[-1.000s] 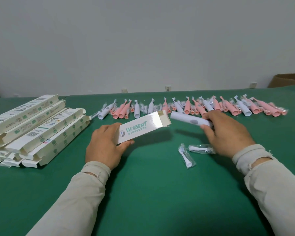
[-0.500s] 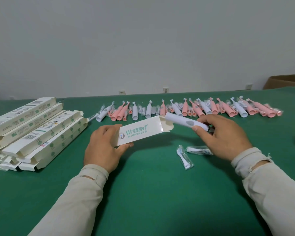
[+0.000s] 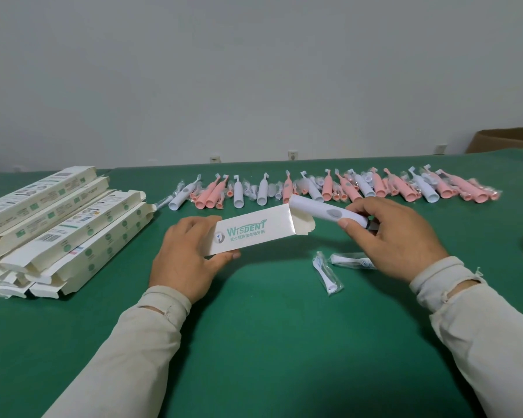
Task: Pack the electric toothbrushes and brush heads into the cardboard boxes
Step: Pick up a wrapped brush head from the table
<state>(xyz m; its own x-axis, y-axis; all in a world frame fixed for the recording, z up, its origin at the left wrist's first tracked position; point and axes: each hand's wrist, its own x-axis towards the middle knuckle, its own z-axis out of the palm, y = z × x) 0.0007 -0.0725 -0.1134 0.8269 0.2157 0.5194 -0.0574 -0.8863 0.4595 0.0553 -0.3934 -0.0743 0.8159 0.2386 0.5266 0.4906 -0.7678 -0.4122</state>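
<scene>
Green table (image 3: 254,342): stacked boxes (image 3: 58,224), toothbrush row (image 3: 329,188), bagged brush heads (image 3: 328,271).

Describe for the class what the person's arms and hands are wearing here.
Both arms wear long, loose, pale beige sleeves with gathered cuffs at the wrists. The left hand and right hand are bare: no gloves, rings or watch visible.

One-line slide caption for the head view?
Left hand holds an open Wisdent box while right hand feeds a white toothbrush handle into its open end.
</scene>
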